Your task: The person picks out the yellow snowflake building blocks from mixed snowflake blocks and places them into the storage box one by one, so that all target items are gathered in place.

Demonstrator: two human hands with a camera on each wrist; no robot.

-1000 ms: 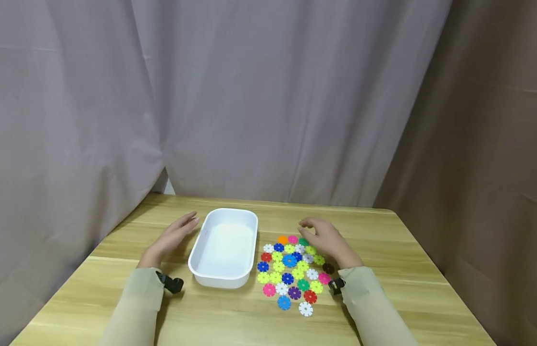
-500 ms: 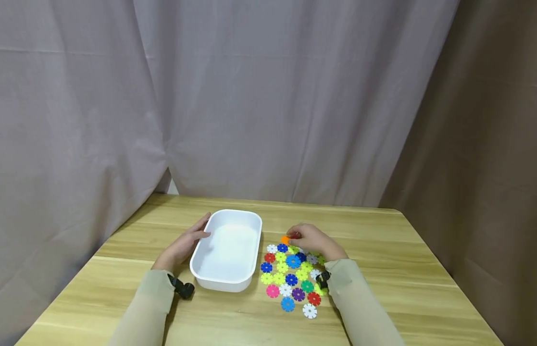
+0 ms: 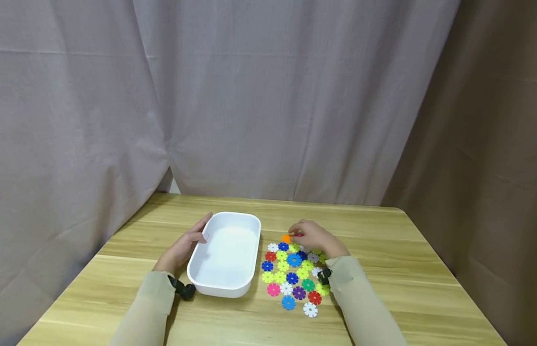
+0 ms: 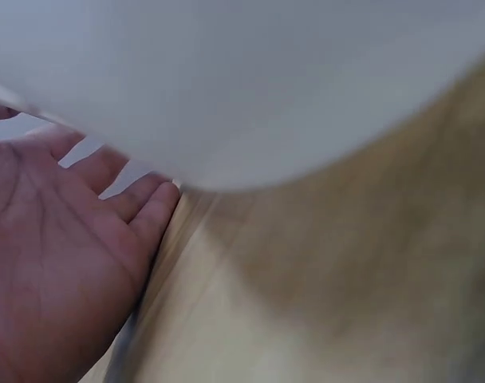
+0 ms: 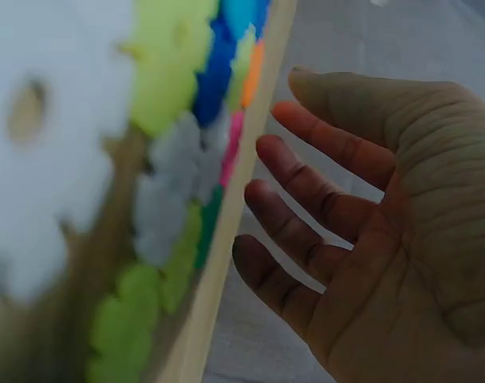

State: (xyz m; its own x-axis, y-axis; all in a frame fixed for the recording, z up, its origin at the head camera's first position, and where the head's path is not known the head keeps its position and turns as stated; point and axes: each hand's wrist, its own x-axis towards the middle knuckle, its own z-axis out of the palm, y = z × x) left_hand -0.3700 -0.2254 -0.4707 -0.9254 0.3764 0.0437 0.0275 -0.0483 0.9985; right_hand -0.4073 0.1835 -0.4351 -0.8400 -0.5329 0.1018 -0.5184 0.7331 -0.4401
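My left hand (image 3: pixel 183 249) holds the white tray (image 3: pixel 255 250) by its left side, thumb over the rim. In the left wrist view the fingers (image 4: pixel 155 207) lie along the tray's outer wall (image 4: pixel 250 120). My right hand (image 3: pixel 318 236) hovers low over the far end of a group of colourful notched discs. A bit of a pink disc (image 3: pixel 298 234) shows by its thumb and fingers, beside an orange disc (image 3: pixel 286 238). In the right wrist view the loosely bent fingers (image 5: pixel 298 231) stand apart from the thumb, with the pink disc (image 5: pixel 231 148) near them.
Several flat discs, such as a blue disc (image 3: pixel 294 260), a purple disc (image 3: pixel 299 293) and a white disc (image 3: pixel 310 309), lie close together on the wooden table (image 3: pixel 402 288) right of the tray. A grey curtain (image 3: pixel 233 105) hangs behind the table.
My left hand has come in to the tray and taken hold of its side; the tray's near end has shifted slightly toward me. My right hand has moved left and down to the far discs.
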